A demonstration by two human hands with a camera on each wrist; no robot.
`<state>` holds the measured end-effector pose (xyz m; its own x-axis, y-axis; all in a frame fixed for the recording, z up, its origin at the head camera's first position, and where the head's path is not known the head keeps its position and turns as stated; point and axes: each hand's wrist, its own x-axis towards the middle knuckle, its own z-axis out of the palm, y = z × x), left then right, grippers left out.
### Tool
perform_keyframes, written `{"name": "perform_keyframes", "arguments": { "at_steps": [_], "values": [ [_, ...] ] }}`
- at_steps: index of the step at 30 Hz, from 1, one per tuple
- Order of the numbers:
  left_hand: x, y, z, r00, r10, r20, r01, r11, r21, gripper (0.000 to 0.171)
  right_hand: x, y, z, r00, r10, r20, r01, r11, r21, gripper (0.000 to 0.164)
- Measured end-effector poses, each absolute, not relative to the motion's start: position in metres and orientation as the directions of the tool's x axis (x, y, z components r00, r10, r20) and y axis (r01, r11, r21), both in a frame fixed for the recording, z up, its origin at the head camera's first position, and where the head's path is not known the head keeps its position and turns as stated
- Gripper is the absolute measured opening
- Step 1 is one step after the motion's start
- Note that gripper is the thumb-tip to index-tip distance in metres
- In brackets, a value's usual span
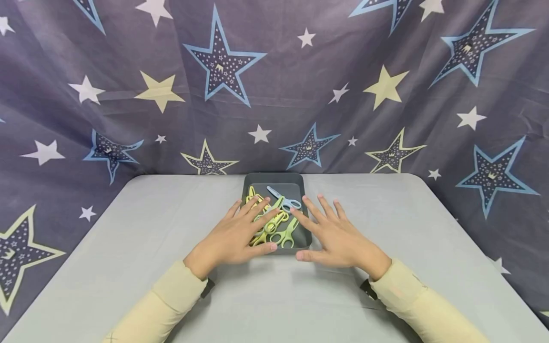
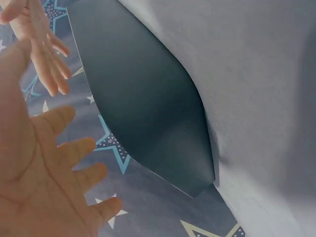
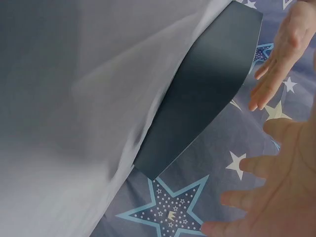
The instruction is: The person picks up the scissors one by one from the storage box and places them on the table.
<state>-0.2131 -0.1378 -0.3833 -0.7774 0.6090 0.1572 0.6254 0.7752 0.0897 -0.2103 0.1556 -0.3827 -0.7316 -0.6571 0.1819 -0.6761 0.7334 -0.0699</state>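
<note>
A dark grey tray (image 1: 274,178) holds several scissors in a loose pile. Light blue scissors (image 1: 276,193) lie toward its far right, green scissors (image 1: 288,234) toward the near right, and yellow scissors (image 1: 252,192) along the left. My left hand (image 1: 233,238) reaches over the tray's left side, fingers spread, palm down, partly hiding the pile. Over the right edge spreads my right hand (image 1: 340,240), its fingers straight and nothing in its grasp. Both wrist views show the tray's outer wall (image 2: 143,94) beside the open palms, with the contents hidden.
Under the tray is a table with a pale grey cloth (image 1: 128,238). Right behind the table's far edge hangs a dark curtain (image 1: 274,85) printed with stars, and it also runs down both sides.
</note>
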Motion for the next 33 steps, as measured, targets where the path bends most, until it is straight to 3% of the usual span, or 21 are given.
{"name": "perform_keyframes", "arguments": {
  "at_steps": [9, 17, 22, 27, 33],
  "values": [
    [-0.218, -0.140, -0.380, -0.773, 0.607, 0.185, 0.627, 0.775, 0.079, 0.079, -0.211, 0.151, -0.385, -0.730, -0.658, 0.185, -0.681, 0.724, -0.110, 0.080],
    [-0.233, -0.146, -0.381, -0.796, 0.568, 0.210, 0.603, 0.774, 0.193, 0.072, -0.215, 0.144, -0.385, -0.701, -0.687, 0.193, -0.710, 0.696, -0.103, 0.074],
    [-0.244, -0.152, -0.379, -0.826, 0.514, 0.230, 0.558, 0.801, 0.215, 0.073, -0.221, 0.141, -0.383, -0.661, -0.707, 0.253, -0.742, 0.666, -0.076, 0.061],
    [-0.260, -0.157, -0.377, -0.866, 0.451, 0.215, 0.499, 0.803, 0.325, 0.074, -0.229, 0.139, -0.379, -0.639, -0.695, 0.328, -0.748, 0.661, -0.057, 0.050],
    [-0.285, -0.164, -0.382, -0.886, 0.418, 0.200, 0.461, 0.755, 0.466, 0.075, -0.239, 0.134, -0.372, -0.653, -0.688, 0.318, -0.736, 0.675, -0.050, 0.049]
  ]
}}
